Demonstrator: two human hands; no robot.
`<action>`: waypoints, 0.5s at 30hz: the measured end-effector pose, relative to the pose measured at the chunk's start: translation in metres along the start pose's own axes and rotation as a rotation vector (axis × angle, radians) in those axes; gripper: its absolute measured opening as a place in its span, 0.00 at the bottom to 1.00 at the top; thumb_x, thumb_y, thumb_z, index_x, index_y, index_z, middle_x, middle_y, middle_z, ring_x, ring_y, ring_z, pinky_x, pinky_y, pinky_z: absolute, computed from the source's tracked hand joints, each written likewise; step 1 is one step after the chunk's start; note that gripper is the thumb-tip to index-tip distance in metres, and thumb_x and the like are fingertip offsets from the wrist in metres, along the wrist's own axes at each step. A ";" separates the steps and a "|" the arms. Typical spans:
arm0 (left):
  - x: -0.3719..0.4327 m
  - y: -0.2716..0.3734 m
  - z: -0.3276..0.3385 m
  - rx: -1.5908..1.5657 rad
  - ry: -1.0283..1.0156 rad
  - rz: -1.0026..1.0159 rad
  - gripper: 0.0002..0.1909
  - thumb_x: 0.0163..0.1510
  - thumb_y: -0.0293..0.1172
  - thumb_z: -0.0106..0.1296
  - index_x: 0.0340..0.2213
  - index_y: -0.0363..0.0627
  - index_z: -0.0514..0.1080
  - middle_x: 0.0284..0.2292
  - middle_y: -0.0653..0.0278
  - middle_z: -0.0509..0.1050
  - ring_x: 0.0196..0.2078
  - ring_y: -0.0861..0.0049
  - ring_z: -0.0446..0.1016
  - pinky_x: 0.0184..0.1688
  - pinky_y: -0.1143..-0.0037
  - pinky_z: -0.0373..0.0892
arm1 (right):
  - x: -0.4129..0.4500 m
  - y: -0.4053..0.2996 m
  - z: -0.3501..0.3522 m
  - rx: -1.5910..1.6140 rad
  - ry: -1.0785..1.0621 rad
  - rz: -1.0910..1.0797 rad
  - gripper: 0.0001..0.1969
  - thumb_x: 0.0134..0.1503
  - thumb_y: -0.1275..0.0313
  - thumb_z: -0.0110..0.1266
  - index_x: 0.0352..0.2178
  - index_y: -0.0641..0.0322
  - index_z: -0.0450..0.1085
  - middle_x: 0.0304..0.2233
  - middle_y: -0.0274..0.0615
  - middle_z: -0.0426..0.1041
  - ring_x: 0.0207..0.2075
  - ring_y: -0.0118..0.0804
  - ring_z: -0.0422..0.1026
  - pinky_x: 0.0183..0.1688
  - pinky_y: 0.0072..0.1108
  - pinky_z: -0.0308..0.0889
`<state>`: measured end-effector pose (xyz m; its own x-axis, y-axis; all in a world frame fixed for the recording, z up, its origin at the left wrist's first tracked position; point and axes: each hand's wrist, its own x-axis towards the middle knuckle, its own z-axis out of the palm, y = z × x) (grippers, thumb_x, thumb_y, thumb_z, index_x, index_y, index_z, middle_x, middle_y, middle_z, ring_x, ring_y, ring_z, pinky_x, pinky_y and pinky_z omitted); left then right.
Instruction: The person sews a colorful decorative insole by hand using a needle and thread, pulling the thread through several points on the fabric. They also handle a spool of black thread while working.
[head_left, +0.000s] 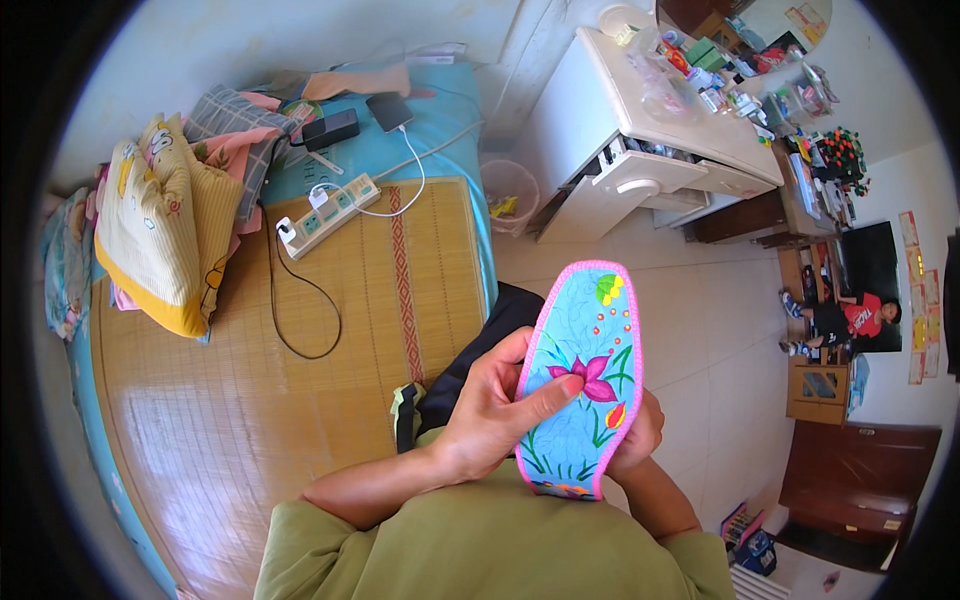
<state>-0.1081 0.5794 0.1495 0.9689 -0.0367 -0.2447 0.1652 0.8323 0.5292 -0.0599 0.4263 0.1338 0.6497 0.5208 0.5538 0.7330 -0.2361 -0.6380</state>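
An embroidered insole (574, 427), light blue with a pink edging, is held up before my chest. Purple, yellow and red flowers with green leaves cover its face, and its lower end curves away towards my body. My left hand (495, 409) grips it from the left, thumb pressed on the purple flower and fingers behind. At the right edge, my right hand (637, 439) is partly hidden behind the insole with its fingers curled; whether it grips the insole cannot be seen.
Left lies a bed with a woven mat (360, 300), a power strip (330, 217) with cables, a power bank (330, 129) and folded bedding (157, 232). Beyond stand a waste bin (510, 191) and a cluttered white cabinet (637, 157). A person (844, 319) is at the far right.
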 end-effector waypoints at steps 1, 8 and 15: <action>0.000 0.000 0.000 0.028 0.005 0.019 0.13 0.48 0.23 0.52 0.36 0.39 0.63 0.33 0.65 0.71 0.34 0.86 0.69 0.39 0.81 0.68 | -0.001 0.000 0.001 0.002 0.017 0.005 0.14 0.36 0.75 0.62 0.26 0.67 0.66 0.21 0.44 0.70 0.18 0.38 0.68 0.18 0.23 0.62; -0.003 0.002 0.001 -0.008 0.011 0.003 0.12 0.48 0.23 0.52 0.35 0.38 0.63 0.32 0.65 0.71 0.34 0.86 0.69 0.38 0.81 0.68 | 0.003 0.005 -0.005 -0.004 -0.008 -0.089 0.12 0.35 0.76 0.61 0.25 0.64 0.67 0.22 0.44 0.71 0.18 0.40 0.69 0.19 0.23 0.62; -0.004 0.002 0.003 -0.027 -0.004 0.002 0.11 0.48 0.22 0.51 0.35 0.38 0.63 0.32 0.65 0.71 0.33 0.86 0.69 0.38 0.81 0.68 | 0.011 0.010 -0.011 0.009 -0.039 -0.160 0.09 0.35 0.78 0.60 0.21 0.65 0.67 0.20 0.43 0.71 0.18 0.39 0.69 0.19 0.23 0.62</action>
<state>-0.1111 0.5800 0.1537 0.9699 -0.0374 -0.2405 0.1586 0.8467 0.5079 -0.0435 0.4206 0.1391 0.5160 0.5826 0.6279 0.8248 -0.1403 -0.5477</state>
